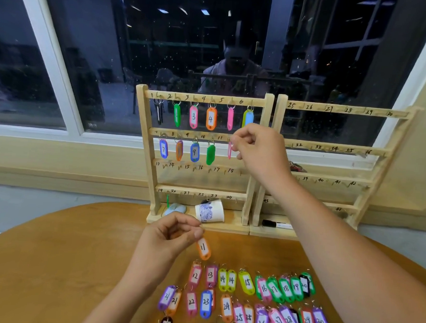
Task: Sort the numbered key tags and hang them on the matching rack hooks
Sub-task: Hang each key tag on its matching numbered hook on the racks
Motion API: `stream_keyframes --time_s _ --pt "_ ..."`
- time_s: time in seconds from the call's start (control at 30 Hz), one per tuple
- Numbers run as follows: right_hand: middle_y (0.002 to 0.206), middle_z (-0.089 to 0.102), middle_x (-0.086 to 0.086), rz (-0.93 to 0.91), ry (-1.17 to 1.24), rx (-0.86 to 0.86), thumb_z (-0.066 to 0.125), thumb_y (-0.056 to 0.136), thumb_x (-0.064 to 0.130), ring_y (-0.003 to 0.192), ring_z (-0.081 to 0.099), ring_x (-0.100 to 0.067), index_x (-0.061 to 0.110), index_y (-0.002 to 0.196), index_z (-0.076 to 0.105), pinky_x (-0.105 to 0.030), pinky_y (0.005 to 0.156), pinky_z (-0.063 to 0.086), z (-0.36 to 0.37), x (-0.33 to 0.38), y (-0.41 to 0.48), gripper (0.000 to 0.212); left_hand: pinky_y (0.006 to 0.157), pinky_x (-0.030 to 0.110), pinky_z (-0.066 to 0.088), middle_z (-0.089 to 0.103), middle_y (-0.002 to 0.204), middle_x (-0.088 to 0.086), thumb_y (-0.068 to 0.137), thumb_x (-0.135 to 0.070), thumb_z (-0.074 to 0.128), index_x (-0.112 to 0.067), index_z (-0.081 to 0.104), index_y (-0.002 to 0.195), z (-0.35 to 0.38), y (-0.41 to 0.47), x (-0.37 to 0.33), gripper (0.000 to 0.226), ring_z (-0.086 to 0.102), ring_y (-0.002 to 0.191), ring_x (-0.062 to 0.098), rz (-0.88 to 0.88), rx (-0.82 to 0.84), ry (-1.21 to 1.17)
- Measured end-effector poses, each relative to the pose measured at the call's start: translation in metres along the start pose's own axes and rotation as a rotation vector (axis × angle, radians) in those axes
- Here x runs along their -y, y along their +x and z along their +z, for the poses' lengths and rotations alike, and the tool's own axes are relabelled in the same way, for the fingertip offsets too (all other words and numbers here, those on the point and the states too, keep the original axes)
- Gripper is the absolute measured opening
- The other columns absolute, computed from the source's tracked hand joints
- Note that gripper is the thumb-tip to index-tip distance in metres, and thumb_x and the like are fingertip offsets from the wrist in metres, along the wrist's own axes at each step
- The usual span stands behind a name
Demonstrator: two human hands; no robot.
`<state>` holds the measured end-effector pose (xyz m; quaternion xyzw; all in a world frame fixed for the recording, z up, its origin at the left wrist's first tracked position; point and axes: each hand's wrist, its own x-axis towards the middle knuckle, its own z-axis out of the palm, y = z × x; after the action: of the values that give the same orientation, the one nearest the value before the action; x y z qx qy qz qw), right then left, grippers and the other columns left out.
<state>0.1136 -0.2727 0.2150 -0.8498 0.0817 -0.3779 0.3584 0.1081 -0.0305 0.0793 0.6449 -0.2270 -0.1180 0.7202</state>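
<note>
Pinching: L hand (171, 235) on orange tag 11 (203, 248) — R hand (259, 151) on pink tag (229, 151), at rack (144, 133).

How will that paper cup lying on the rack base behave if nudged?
The paper cup lies on its side and tapers, so it would probably roll in a curve. It looks thin and light, likely crushing if squeezed hard.

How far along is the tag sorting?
Done: hooks 1 to 10 on the left rack carry tags. In hand: the right hand pinches a pink tag at hook 11; the left hand holds orange tag 11. Remaining: tags 12 to 30 on the table.
</note>
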Motion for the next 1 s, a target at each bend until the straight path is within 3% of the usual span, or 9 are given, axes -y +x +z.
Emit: stream_keyframes --time_s 0.13,0.23,0.33,0.6,0.67,0.87,1.0 --pt "0.072 0.074 0.005 0.036 -0.062 0.012 0.066 0.102 0.025 0.063 0.07 -0.007 0.026 0.09 0.075 -0.043 0.073 0.064 0.006 -0.001 0.007 0.015 0.091 0.036 0.062 0.08 0.098 0.015 0.085 -0.01 0.086 -0.014 0.082 0.1 0.003 0.003 -0.007 0.016 0.077 0.098 0.032 0.03 -0.003 0.022" --pt "0.064 0.072 0.006 0.022 -0.158 0.003 0.064 0.102 0.027 0.059 0.068 -0.008 0.028 0.088 0.075 -0.042 0.069 0.064 0.009 -0.003 0.01 0.017 0.086 0.027 0.062 0.081 0.095 0.014 0.085 -0.008 0.085 -0.008 0.079 0.101 0.008 0.011 -0.014 0.017 0.078 0.095 0.028 0.07 -0.007 0.04" --pt "0.067 0.072 0.007 0.012 -0.222 0.022 0.062 0.104 0.028 0.065 0.07 -0.011 0.028 0.099 0.077 -0.04 0.071 0.063 0.008 -0.005 0.007 0.016 0.079 0.022 0.059 0.082 0.092 0.012 0.087 -0.006 0.084 -0.006 0.078 0.102 0.013 0.025 -0.027 0.016 0.08 0.091 0.022 0.12 -0.013 0.085" --pt "0.076 0.073 0.005 0.058 -0.044 0.043 0.065 0.102 0.025 0.069 0.071 -0.015 0.032 0.105 0.075 -0.042 0.074 0.063 -0.011 -0.019 -0.046 0.012 0.095 0.042 0.063 0.082 0.089 0.001 0.092 -0.008 0.083 -0.016 0.076 0.1 0.033 0.083 -0.067 0.013 0.08 0.093 0.017 0.274 -0.046 0.266" --pt "0.082 0.074 0.006 0.101 0.007 0.073 0.066 0.103 0.023 0.066 0.071 -0.012 0.03 0.104 0.075 -0.036 0.073 0.062 -0.017 -0.02 -0.066 0.012 0.095 0.045 0.063 0.082 0.087 -0.003 0.091 -0.008 0.084 -0.018 0.075 0.099 0.041 0.097 -0.072 0.015 0.08 0.091 0.015 0.298 -0.075 0.286" --pt "0.081 0.075 0.009 0.206 0.133 0.125 0.067 0.103 0.018 0.06 0.07 -0.011 0.03 0.098 0.075 -0.038 0.069 0.063 -0.027 -0.03 -0.111 0.015 0.085 0.044 0.063 0.08 0.087 -0.016 0.092 -0.019 0.085 -0.03 0.072 0.099 0.059 0.124 -0.086 0.019 0.076 0.085 0.008 0.388 -0.149 0.434" --pt "0.08 0.074 0.006 0.236 0.177 0.128 0.068 0.102 0.016 0.062 0.069 -0.012 0.029 0.094 0.074 -0.037 0.069 0.061 -0.025 -0.04 -0.126 0.016 0.08 0.038 0.063 0.079 0.089 -0.013 0.091 -0.016 0.085 -0.026 0.071 0.104 0.064 0.135 -0.095 0.021 0.074 0.085 0.003 0.442 -0.202 0.466"
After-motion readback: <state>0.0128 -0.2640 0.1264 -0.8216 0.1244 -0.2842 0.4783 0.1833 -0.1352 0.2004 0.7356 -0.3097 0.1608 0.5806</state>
